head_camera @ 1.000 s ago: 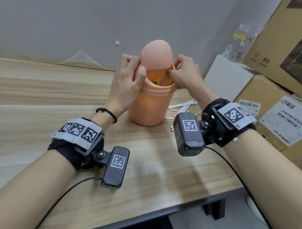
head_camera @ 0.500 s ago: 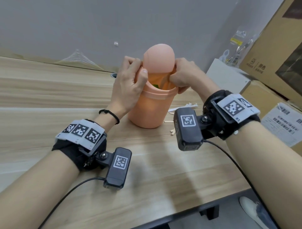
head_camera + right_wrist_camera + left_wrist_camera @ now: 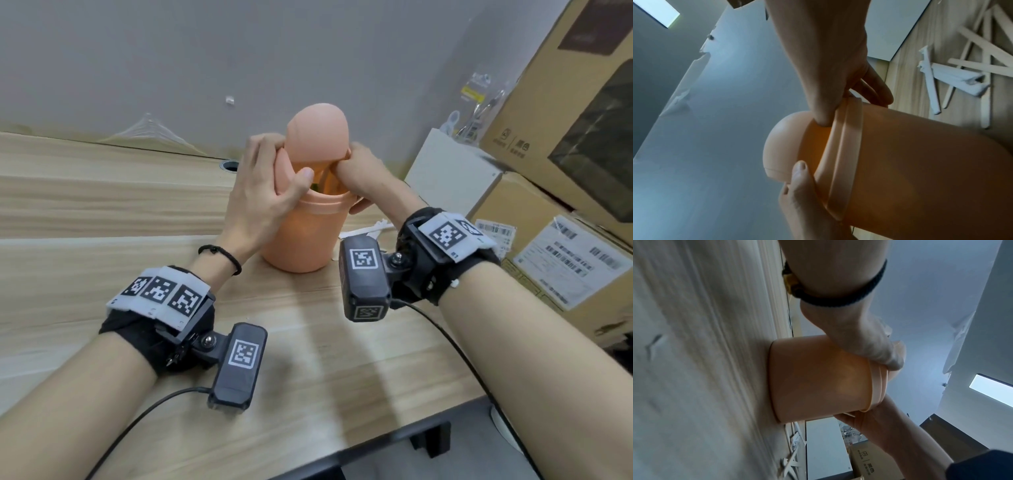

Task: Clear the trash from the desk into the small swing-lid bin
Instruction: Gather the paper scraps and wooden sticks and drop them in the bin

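The small peach swing-lid bin (image 3: 298, 240) stands upright on the wooden desk (image 3: 102, 212). Its domed flap (image 3: 317, 132) is tipped up on edge, so the mouth is open and something green shows inside. My left hand (image 3: 274, 181) grips the left side of the lid collar, thumb on the front and fingers round the back. My right hand (image 3: 359, 171) grips the collar's right side with its thumb at the opening. From the right wrist, the bin (image 3: 920, 162), the flap (image 3: 783, 146) and both hands show on the collar (image 3: 840, 146). The left wrist view shows the bin (image 3: 818, 382) from below.
Wooden sticks and torn white paper wrappers (image 3: 953, 76) lie on the desk right of the bin's base (image 3: 363, 233). A white box (image 3: 452, 171) and stacked cardboard boxes (image 3: 565, 120) stand at the right. A cable hole (image 3: 230, 165) is behind the bin. The desk's front edge is near my forearms.
My right hand's fingers have curled closer over the collar's right side. The left hand and the bin have hardly moved. The head view has shifted slightly.
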Tool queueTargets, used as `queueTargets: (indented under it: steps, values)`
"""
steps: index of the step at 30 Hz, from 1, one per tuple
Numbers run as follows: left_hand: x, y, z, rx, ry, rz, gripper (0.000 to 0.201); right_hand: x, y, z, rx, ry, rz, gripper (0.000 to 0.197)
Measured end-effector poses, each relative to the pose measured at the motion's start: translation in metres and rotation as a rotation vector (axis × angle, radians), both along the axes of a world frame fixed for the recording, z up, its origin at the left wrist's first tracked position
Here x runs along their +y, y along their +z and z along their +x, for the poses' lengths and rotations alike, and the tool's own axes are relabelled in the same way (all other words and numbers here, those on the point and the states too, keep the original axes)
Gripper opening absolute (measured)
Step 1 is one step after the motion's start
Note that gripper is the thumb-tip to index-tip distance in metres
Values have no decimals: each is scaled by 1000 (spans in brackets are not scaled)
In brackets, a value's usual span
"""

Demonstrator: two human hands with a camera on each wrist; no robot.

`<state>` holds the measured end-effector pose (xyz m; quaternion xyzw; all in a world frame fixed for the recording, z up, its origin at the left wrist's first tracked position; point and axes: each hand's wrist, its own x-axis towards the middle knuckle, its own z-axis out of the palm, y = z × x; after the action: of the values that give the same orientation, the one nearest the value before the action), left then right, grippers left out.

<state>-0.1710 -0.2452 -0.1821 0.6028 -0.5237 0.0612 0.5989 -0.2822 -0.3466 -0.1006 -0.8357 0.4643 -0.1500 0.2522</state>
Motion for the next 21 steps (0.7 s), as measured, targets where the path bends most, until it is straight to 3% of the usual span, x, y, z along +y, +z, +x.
queueTargets:
  steps: [4,8,10,14,21]
  values:
    - [0,4,4,26,-18,-10,48,-4,-19,-14,-252,58,292,49]
    - [-2,5,7,29,-52,15,49,-8,-42,-42,-330,222,414,69]
    - [-2,6,10,39,-69,32,51,-8,-50,-54,-360,217,331,60]
    - [-2,5,14,94,-138,53,52,-15,-70,-82,-429,-10,116,41]
    - [-3,4,13,256,-265,42,45,-22,-103,-98,-416,-82,285,44]
